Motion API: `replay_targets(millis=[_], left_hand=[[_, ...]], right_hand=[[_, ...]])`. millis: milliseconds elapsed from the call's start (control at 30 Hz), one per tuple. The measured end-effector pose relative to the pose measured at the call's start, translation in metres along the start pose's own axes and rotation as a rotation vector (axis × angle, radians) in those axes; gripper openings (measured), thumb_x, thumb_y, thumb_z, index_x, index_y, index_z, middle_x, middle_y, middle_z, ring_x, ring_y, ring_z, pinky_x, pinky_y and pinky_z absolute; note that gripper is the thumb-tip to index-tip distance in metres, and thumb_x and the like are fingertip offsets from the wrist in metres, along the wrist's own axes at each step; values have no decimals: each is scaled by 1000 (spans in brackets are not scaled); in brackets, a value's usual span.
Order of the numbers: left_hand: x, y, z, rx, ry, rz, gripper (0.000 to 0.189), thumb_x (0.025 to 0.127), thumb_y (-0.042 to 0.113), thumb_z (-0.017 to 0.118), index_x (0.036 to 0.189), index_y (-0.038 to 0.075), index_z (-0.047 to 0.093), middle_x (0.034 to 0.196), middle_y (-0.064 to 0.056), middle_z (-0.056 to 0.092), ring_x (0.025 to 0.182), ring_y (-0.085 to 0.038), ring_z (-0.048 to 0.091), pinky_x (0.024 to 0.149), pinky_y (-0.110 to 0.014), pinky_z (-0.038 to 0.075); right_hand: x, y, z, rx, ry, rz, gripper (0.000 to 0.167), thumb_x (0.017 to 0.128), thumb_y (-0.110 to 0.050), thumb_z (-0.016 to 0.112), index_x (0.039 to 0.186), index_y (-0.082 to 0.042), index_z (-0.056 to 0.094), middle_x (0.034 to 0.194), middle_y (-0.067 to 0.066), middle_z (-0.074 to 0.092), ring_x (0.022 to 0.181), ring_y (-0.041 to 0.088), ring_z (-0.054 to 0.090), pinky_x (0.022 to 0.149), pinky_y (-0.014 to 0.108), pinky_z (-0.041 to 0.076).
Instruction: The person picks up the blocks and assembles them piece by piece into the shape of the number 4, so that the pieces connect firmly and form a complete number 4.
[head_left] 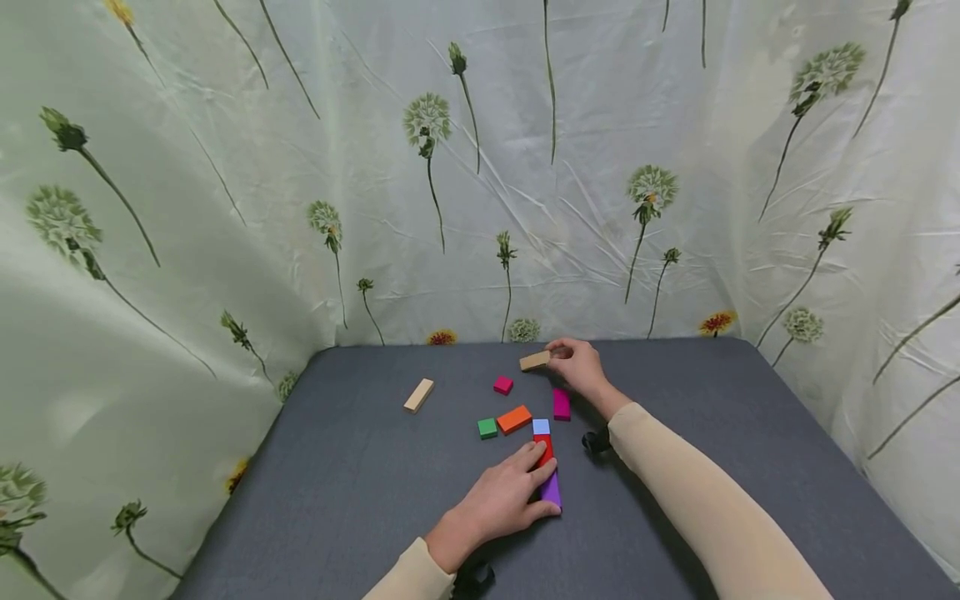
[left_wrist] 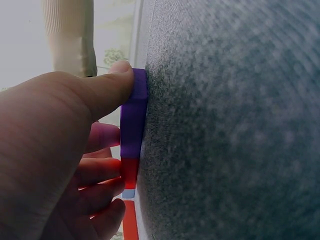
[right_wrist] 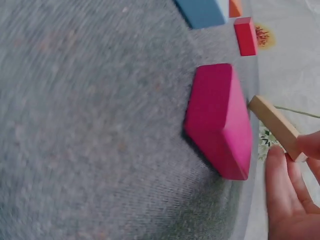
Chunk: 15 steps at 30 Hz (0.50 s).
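Note:
Near the table's far edge my right hand [head_left: 581, 367] pinches one end of a plain wooden block [head_left: 535, 361] between thumb and fingers. The right wrist view shows that block [right_wrist: 276, 125] slanting out from the fingertips. A magenta block [head_left: 561, 404] lies just below this hand. Closer in, my left hand [head_left: 502, 496] rests over a row of blocks, its thumb at the near end of a purple block [head_left: 551, 492]. Its fingers touch the purple block and a red block [head_left: 547, 452], partly covering them. Light blue [head_left: 541, 427] is the block at the row's far end.
Left of the row lie an orange block [head_left: 514, 419] and a green block [head_left: 487, 428], close together. A small crimson block [head_left: 503, 385] sits behind them. Farther left is another wooden block [head_left: 418, 395]. A flowered curtain [head_left: 480, 200] hangs behind the dark grey table [head_left: 360, 500].

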<state>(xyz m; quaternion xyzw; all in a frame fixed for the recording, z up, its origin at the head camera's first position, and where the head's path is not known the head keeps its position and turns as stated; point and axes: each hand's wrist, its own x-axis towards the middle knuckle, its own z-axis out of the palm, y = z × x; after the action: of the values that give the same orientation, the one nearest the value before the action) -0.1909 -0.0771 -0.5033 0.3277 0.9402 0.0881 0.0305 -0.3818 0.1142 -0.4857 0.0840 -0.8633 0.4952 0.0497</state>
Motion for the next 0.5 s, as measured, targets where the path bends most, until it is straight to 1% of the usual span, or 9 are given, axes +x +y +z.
replay_targets(millis=[100,200,333,500], left_hand=[[-1,1,-1,3,-3,-1,73,93,63,57,153,24,45,163,-3,31,148,-20,31,105,-40,44],[-1,2,-2,7,-3,-4,73,92,63,58,153,24,45,163,-3,31,147,-20,31,105,-40,44],[-1,1,-1,8,-1,-6,74,92,63,58,153,24,45,163,-2,31,147,-20,32,105,-40,44],[-1,1,0,10,5,-2,74,92,63,58,153,24,45,162,-3,31,147,-20,32,104,-40,45]], right_hand=[[-2,-1,-1,89,-13,20,27,93,-4,67,119,-7,72,102,13,71,87,24,70,77,40,57],[-3,-1,-1,141,-25,29,29,94,-3,62,121,-8,72,108,15,70,91,25,72,83,41,57],[-5,-3,-2,165,-35,25,29,95,-4,63,122,-9,72,114,16,68,94,25,72,83,41,57],[-8,-7,-5,185,-75,32,28,97,-7,63,123,-6,72,116,15,68,95,26,72,83,43,57]])
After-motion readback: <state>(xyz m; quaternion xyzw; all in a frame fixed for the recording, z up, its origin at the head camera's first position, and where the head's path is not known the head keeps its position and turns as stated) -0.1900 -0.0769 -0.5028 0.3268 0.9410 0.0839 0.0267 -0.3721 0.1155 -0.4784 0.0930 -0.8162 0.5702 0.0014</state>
